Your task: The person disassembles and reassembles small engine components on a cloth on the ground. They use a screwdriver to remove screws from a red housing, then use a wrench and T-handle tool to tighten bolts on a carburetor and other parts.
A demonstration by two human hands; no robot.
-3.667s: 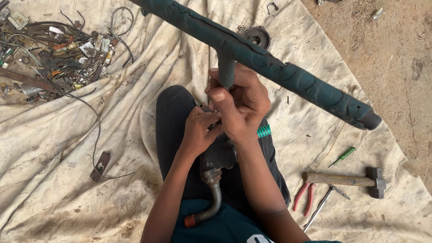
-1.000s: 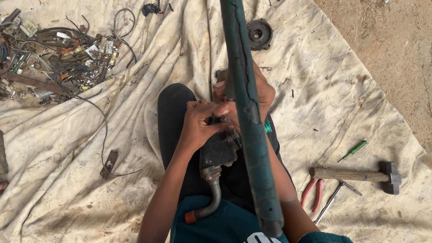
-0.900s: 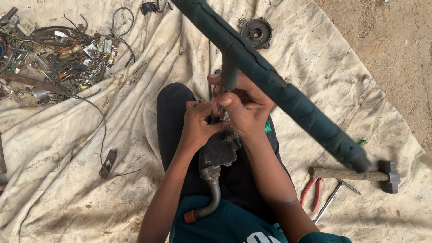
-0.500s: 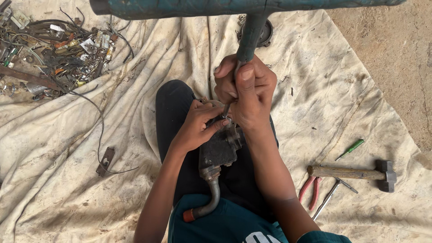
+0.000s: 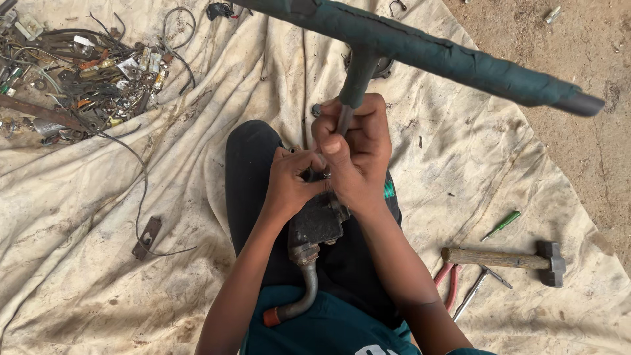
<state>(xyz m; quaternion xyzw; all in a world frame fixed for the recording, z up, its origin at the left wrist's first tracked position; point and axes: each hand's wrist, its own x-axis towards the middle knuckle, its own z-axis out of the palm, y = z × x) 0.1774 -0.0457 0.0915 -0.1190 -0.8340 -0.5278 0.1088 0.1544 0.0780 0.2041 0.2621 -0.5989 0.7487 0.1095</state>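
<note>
- Nearest the camera, a bent metal pipe with an orange end (image 5: 299,304) curves up out of the lap into a dark, greasy metal part (image 5: 317,222) that rests on the person's black-trousered thigh.
- The left hand (image 5: 289,185) sits on top of that part, its grip pinching something small at the point where the tool meets it; what exactly the fingertips hold is hidden.
- The right hand (image 5: 355,152) is wrapped shut around the upright shaft of a T-handled wrench (image 5: 420,49), whose green-wrapped crossbar runs slantwise above both hands.
- The step in hand looks like turning a fastener on the part: one hand steadies and guides, the other drives the shaft.
- The next move seems to call for keeping the shaft upright and seated while the crossbar swings, with the left fingers kept out of the way.
- Farther right on the dirty cloth (image 5: 98,217) lie red-handled pliers (image 5: 448,281), a hammer (image 5: 506,259) and a green screwdriver (image 5: 501,225).
- Farthest left, a heap of wires and scrap metal (image 5: 79,72).
</note>
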